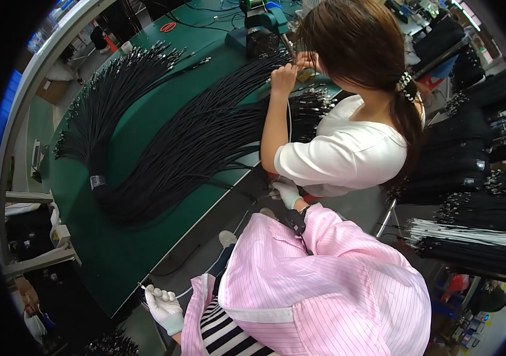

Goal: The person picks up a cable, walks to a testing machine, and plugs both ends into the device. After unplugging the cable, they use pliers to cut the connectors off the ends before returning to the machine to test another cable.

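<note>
In a white glove at the lower left, my left hand (164,307) is closed with its fingers curled round a thin pale cable (185,292). A small light tip pokes out beyond the fingertips, by the table's near edge. My right hand (287,193), also gloved in white, is farther off beside the co-worker's waist. Its fingers are bent together where the thin cable seems to run up to it; the grip is small and partly hidden. Between my hands the cable passes in front of my pink striped garment (324,285). A dark wristband device (295,222) sits at my right wrist.
A green table (146,243) carries a large bundle of black cables (188,130) with metal ends, tied by a band (97,181). A co-worker in a white top (348,145) works at a green machine (268,21). Red scissors (168,27) lie behind. Black cables hang on racks (478,178) at right.
</note>
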`<state>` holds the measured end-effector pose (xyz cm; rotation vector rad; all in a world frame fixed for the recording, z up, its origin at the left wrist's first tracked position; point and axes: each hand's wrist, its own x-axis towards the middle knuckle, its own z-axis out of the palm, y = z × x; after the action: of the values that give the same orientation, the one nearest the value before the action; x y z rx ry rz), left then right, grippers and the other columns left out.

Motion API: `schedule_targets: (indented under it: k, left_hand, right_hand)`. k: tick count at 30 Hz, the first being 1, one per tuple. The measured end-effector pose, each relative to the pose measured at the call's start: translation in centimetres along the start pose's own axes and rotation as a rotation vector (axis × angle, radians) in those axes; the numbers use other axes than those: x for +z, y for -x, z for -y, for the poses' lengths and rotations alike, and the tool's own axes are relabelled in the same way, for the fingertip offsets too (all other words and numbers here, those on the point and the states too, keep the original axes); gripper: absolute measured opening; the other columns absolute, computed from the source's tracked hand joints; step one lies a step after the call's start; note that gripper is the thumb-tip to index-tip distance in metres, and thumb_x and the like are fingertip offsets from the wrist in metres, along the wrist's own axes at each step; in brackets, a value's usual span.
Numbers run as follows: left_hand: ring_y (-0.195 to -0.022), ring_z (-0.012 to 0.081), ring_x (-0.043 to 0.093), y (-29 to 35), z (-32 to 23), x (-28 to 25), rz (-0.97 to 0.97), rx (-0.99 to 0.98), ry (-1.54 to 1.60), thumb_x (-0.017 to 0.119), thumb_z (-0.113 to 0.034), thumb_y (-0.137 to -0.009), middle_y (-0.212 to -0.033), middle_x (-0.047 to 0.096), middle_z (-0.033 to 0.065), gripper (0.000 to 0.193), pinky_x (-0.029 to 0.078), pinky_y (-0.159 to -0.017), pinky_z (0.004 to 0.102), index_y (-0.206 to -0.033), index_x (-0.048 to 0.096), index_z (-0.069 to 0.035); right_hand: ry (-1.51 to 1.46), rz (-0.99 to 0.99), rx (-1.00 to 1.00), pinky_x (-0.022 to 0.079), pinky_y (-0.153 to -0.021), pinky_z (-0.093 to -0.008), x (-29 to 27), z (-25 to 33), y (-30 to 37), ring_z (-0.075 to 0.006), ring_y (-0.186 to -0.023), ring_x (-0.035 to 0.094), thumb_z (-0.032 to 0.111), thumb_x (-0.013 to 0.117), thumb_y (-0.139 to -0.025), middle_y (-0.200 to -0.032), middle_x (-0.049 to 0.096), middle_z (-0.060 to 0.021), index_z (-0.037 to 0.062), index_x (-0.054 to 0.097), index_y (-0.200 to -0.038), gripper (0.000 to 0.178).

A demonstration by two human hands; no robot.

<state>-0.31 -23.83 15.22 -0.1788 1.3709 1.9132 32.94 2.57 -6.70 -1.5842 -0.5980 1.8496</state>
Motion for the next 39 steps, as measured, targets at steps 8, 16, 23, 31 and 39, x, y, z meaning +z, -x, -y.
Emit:
schedule_targets:
  k: [8, 16, 23, 31, 39]
  left_hand:
    - [-0.049, 0.0072, 0.037, -1.1, 0.5, 0.2, 0.068, -0.031, -0.019, 0.051, -0.027, -0.089, -0.068, 0.048, -0.0032, 0.019, 0.033, -0.046, 0.0222, -0.094, 0.050, -0.008]
    - [-0.052, 0.0083, 0.039, -2.1, 0.4, 0.8, 0.114, -0.126, -0.087, 0.051, -0.025, -0.089, -0.066, 0.047, -0.0025, 0.018, 0.034, -0.047, 0.0227, -0.092, 0.051, -0.008]
    - [-0.057, 0.0104, 0.044, -6.2, 0.9, 2.6, 0.530, -0.400, -0.338, 0.050, -0.020, -0.089, -0.071, 0.049, 0.0023, 0.018, 0.038, -0.050, 0.0257, -0.094, 0.053, -0.003]
    - [-0.069, 0.0158, 0.054, -9.6, 4.9, 0.8, 0.897, -0.805, -0.656, 0.050, -0.019, -0.089, -0.081, 0.054, 0.0051, 0.016, 0.047, -0.062, 0.0283, -0.092, 0.053, -0.004]
    - [-0.085, 0.0256, 0.058, 4.5, 12.5, -1.6, 1.131, -1.408, -0.814, 0.056, -0.015, -0.085, -0.097, 0.058, 0.0148, 0.013, 0.051, -0.072, 0.0338, -0.088, 0.055, -0.002]
  right_hand:
    - [0.090, -0.011, -0.053, 0.048, -0.052, -0.0243, 0.7, 0.7, 1.2, -0.0114, -0.058, 0.056, 0.018, 0.055, -0.083, -0.085, 0.061, -0.0060, 0.0044, 0.055, -0.098, 0.020]
    - [0.155, -0.092, -0.291, 0.043, -0.049, -0.0217, 3.5, 3.4, 6.2, -0.0092, -0.053, 0.052, 0.024, 0.052, -0.086, -0.076, 0.060, -0.0045, 0.0042, 0.056, -0.097, 0.023]
    - [0.211, -0.175, -0.282, 0.042, -0.050, -0.0214, 3.6, -0.9, 12.7, -0.0083, -0.053, 0.050, 0.024, 0.047, -0.088, -0.070, 0.058, -0.0038, 0.0037, 0.056, -0.096, 0.024]
    - [0.132, -0.517, -0.048, 0.045, -0.058, -0.0224, 3.8, -17.7, 28.2, -0.0090, -0.061, 0.054, 0.023, 0.048, -0.089, -0.073, 0.059, -0.0039, 0.0034, 0.057, -0.095, 0.023]
    - [0.142, -0.682, -0.124, 0.047, -0.066, -0.0302, 5.1, -27.5, 43.6, -0.0187, -0.069, 0.060, 0.029, 0.050, -0.085, -0.079, 0.063, -0.0091, 0.0044, 0.062, -0.087, 0.028]
